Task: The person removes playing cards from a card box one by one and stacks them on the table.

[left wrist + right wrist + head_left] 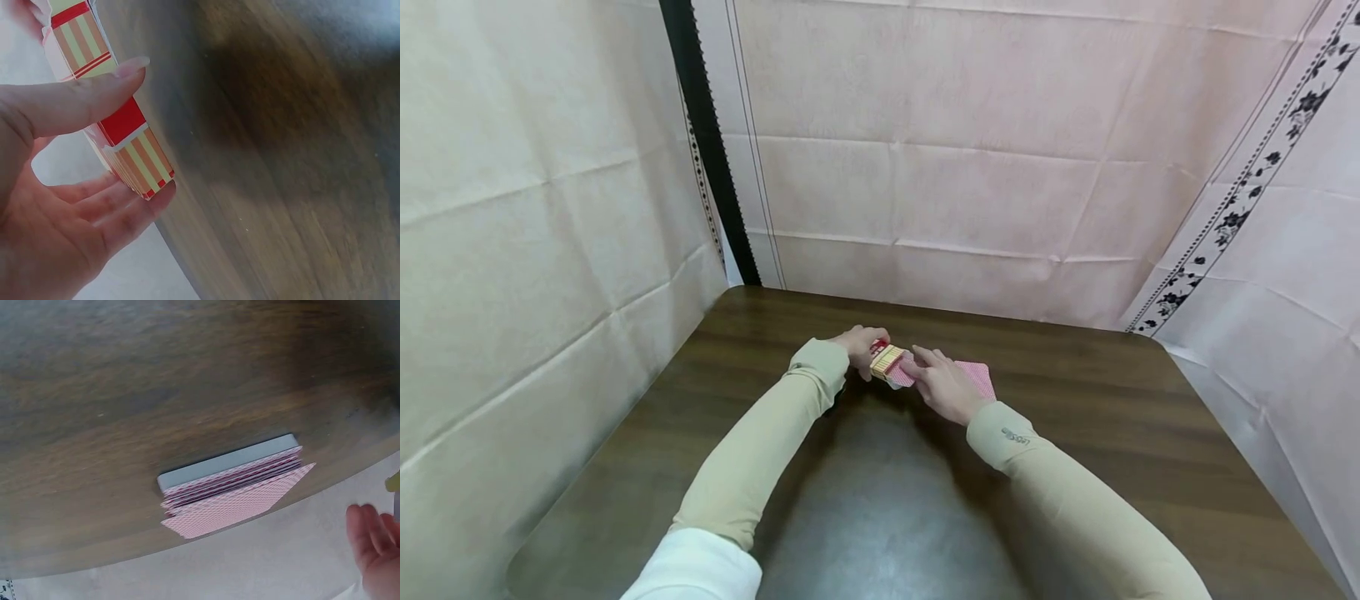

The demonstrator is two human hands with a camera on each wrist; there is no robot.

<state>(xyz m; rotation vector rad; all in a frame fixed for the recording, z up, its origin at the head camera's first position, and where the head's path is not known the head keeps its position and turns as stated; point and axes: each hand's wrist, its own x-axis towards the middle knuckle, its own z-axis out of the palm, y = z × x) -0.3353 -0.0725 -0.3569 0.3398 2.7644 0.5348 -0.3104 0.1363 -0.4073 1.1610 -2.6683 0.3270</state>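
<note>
My left hand [859, 346] grips a card box [125, 119] with red, yellow and orange stripes, its thumb across the box's side and its fingers around the lower end. Pink-backed playing cards [901, 372] show at the right end of the box in the head view. There my right hand [946, 387] pinches them, thumb on the near side; its other fingertips are partly hidden. To the right of that hand, a stack of pink-patterned playing cards [234, 503] lies on the table, its upper cards slightly askew.
The dark brown wooden table [715, 467] has rounded corners. Pale creased cloth [962, 167] hangs behind it and along both sides, with a black strip [711, 142] at the back left. A floral border [1232, 221] runs down the back right.
</note>
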